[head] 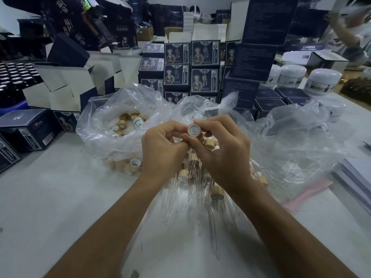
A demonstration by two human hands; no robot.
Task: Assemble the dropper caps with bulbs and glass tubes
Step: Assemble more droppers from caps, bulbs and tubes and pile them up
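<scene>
A wood-toned dropper cap point(194, 130), its pale open underside turned toward the camera, is held above the middle of a white work table point(60, 197), pinched between the curled fingers and thumb of the right hand point(218, 149). The left hand point(160, 147) meets it from the other side, fingers curled in and fingertips at the cap's rim; whether they hold a separate part cannot be told. Beneath the hands lies a heap of finished droppers point(200, 183), caps with clear glass tubes fanned toward the viewer on clear plastic. To the left, an open clear plastic bag point(100, 125) holds loose caps and a small white bottle with a green label point(138, 121), its print too small to read. More crumpled plastic point(297, 137) spreads to the right, beside a pink strip point(309, 192) and a stack of pale sheets point(355, 177). Behind stand stacked dark blue cartons point(190, 65) printed with a figure in ornate headdress and white Chinese characters, not legible here. White lidded jars point(321, 81) sit at right, and dark-capped bottles point(16, 75) fill a tray at far left.
</scene>
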